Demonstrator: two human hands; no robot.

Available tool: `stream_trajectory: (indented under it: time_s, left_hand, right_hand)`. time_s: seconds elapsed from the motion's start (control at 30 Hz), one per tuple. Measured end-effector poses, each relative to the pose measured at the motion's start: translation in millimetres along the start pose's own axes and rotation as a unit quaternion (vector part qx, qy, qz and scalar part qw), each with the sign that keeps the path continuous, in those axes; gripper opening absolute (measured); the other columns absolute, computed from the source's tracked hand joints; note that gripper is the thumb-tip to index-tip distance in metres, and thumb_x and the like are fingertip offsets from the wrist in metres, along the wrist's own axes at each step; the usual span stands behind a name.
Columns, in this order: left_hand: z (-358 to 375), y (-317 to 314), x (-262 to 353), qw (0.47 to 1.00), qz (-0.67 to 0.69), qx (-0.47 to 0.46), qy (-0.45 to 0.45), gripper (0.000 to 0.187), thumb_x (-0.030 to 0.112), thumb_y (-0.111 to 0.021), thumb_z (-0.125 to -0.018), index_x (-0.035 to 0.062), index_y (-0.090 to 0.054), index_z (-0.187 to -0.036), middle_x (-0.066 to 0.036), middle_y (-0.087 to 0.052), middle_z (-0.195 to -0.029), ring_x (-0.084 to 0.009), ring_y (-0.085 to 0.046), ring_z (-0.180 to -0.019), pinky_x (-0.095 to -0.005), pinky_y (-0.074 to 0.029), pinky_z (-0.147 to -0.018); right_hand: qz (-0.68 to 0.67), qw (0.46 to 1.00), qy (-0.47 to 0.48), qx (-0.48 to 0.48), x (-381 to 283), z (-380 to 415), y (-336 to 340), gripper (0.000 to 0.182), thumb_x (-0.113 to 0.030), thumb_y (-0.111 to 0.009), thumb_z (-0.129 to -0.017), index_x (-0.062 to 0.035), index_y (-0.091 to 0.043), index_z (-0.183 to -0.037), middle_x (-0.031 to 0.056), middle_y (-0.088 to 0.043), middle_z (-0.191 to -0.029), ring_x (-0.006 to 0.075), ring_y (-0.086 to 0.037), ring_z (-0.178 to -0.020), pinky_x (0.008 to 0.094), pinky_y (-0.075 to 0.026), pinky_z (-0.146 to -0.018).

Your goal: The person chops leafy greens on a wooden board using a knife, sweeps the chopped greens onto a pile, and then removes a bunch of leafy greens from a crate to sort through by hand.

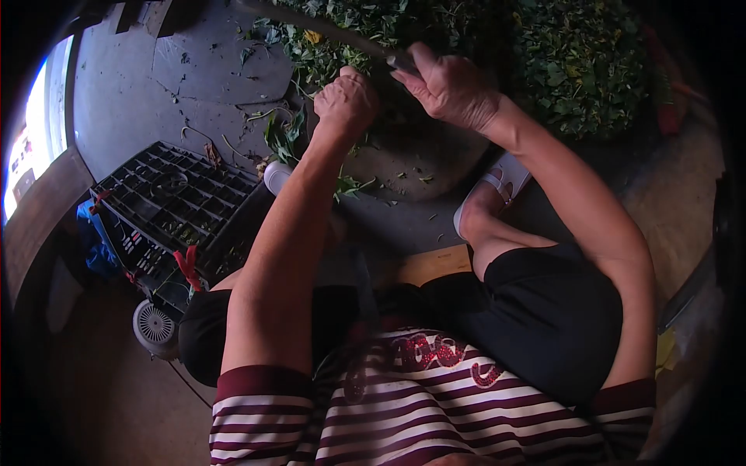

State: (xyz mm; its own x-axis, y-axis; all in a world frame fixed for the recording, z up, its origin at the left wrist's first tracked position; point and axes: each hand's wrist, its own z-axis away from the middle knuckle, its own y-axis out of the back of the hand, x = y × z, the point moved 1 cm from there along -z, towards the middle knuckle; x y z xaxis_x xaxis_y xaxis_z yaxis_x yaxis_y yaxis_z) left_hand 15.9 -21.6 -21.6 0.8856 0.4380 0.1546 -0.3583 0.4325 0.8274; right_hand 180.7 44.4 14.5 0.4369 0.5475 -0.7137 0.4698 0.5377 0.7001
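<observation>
My right hand is closed around the dark handle of a knife. Its long blade reaches toward the upper left, above leafy greens. Curled into a fist, my left hand is against the greens, just below the blade; the bunch inside its fingers is mostly hidden. Under both hands is a rounded block with scraps of cut leaf scattered on its surface. A large heap of chopped leaves lies beyond my right hand.
An upturned black plastic crate with red ties stands at the left, near a small round grey fan-like unit. Loose stems and leaves lie on the concrete floor. My feet flank the block.
</observation>
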Motion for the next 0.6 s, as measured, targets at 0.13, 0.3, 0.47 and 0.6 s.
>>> stream_trajectory:
  time_s: [0.13, 0.3, 0.47, 0.6]
  left_hand:
    - [9, 0, -1, 1.000, -0.008, -0.007, 0.009, 0.031, 0.027, -0.046, -0.083, -0.0028, -0.049, -0.091, -0.025, -0.063, -0.088, -0.0384, -0.063, -0.085, -0.0474, -0.048, -0.076]
    - [34, 7, -5, 0.998, 0.050, -0.013, 0.038, 0.053, 0.048, -0.047, -0.084, -0.0034, -0.041, -0.095, -0.027, -0.061, -0.093, -0.0410, -0.061, -0.086, -0.0484, -0.047, -0.075]
    - [36, -6, -11, 0.996, 0.024, -0.038, 0.074, 0.046, 0.044, -0.048, -0.085, -0.0016, -0.051, -0.093, -0.026, -0.062, -0.092, -0.0410, -0.060, -0.089, -0.0471, -0.047, -0.078]
    - [13, 2, -7, 0.999, 0.007, -0.010, 0.045, 0.035, 0.031, -0.049, -0.083, -0.0010, -0.057, -0.094, -0.024, -0.063, -0.092, -0.0402, -0.061, -0.089, -0.0461, -0.047, -0.078]
  right_hand:
    - [0.071, 0.992, -0.049, -0.096, 20, 1, -14, 0.026, -0.025, -0.054, -0.088, -0.0031, -0.040, -0.084, 0.0159, -0.059, -0.061, 0.0354, -0.061, -0.062, 0.0426, -0.046, -0.049]
    - [0.063, 0.993, -0.053, -0.087, 24, 7, -14, 0.027, -0.027, -0.054, -0.088, -0.0037, -0.041, -0.084, 0.0157, -0.059, -0.061, 0.0348, -0.061, -0.063, 0.0435, -0.047, -0.051]
    - [0.072, 0.997, -0.022, -0.030, 30, -3, 6, 0.025, -0.029, -0.055, -0.087, -0.0054, -0.046, -0.085, 0.0143, -0.059, -0.060, 0.0343, -0.061, -0.063, 0.0433, -0.047, -0.051]
    - [0.026, 0.999, -0.026, 0.008, 6, -20, 28, 0.025, -0.028, -0.056, -0.087, -0.0051, -0.048, -0.082, 0.0133, -0.058, -0.058, 0.0352, -0.060, -0.060, 0.0422, -0.047, -0.052]
